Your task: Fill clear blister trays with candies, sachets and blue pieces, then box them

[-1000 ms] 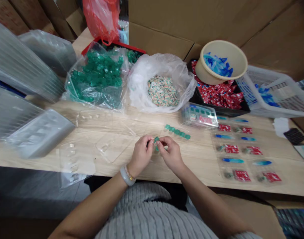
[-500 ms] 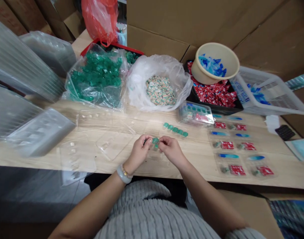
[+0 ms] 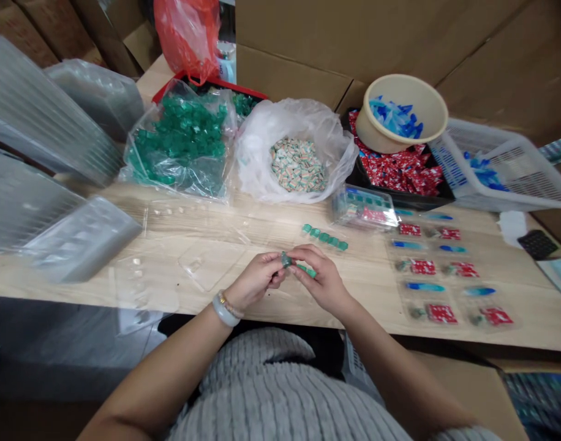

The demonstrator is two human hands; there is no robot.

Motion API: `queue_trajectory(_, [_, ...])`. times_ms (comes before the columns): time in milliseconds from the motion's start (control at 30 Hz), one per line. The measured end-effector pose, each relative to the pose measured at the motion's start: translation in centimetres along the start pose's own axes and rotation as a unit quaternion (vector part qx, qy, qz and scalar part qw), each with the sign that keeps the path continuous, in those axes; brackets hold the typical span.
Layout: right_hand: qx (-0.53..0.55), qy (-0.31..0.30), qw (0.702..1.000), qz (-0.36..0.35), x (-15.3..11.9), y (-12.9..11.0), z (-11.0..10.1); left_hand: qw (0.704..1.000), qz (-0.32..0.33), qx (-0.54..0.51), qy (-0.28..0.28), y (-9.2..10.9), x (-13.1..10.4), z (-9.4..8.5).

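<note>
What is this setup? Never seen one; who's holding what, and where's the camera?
No machine here: those are a person's bare hands, seen from one camera on the head, looking forward and down. The left hand and right hand meet at a small green piece, held in the fingertips. Beyond them on the wooden table lies a row of green pieces. Further back are a clear bag of green pieces, a white bag of small striped pieces and a cream tub of blue pieces. On the right, clear trays hold red packets.
</note>
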State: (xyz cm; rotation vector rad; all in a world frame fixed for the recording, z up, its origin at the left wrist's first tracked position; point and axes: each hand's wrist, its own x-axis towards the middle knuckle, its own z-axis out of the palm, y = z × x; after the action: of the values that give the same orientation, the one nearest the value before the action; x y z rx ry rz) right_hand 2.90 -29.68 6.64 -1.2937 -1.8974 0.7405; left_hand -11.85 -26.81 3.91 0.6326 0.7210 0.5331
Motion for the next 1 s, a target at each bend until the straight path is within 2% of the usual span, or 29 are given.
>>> queue_trajectory(100, [-0.001, 0.009, 1.0, 0.002, -0.1, 0.4, 0.2, 0.999, -0.027, 0.016, -0.026, -0.2, 0.1, 0.2])
queue_trajectory(167, [-0.014, 0.017, 1.0, 0.018, -0.2, 0.9, 0.1, 0.998, -0.041, 0.048, -0.02, -0.2, -0.1, 0.0])
queue_trajectory(300, [-0.062, 0.098, 0.988, 0.106, -0.7, 2.8, -0.1, 0.995, -0.024, 0.029, 0.094, -0.3, -1.0, -1.5])
queue_trajectory(367, [-0.097, 0.075, 0.985, 0.119, -1.0, 3.7, 0.4, 0.991, -0.015, -0.021, 0.13, -0.6, -1.3, -2.3])
queue_trajectory(500, [-0.24, -0.015, 0.968, 0.074, -1.1, 4.4, 2.9, 0.989, -0.01, -0.091, 0.116, -1.3, -1.3, -2.8])
queue_trajectory(600, [-0.331, -0.038, 0.941, 0.053, -0.8, 4.9, 4.5, 0.99, 0.001, -0.078, 0.115, -1.6, -1.1, -2.8])
queue_trajectory(700, [-0.357, -0.038, 0.931, 0.057, -0.9, 5.6, 5.0, 0.993, 0.004, -0.059, 0.099, -1.7, -1.1, -2.9])
queue_trajectory(800, [-0.346, -0.03, 0.935, 0.075, -1.0, 5.5, 4.6, 0.994, 0.009, -0.056, 0.096, -1.7, -1.1, -3.3])
queue_trajectory(867, [-0.3, -0.009, 0.95, 0.081, -0.8, 4.8, 4.1, 0.993, 0.015, -0.045, 0.107, -1.7, -1.0, -3.5])
queue_trajectory(933, [-0.188, -0.026, 0.979, 0.072, -0.3, 4.0, 3.5, 0.994, 0.024, -0.013, 0.107, -1.6, -0.8, -3.7])
queue_trajectory(1000, [-0.037, -0.078, 0.993, 0.074, 0.3, 3.3, 3.2, 0.994, 0.04, 0.027, 0.093, -1.4, -0.5, -3.8])
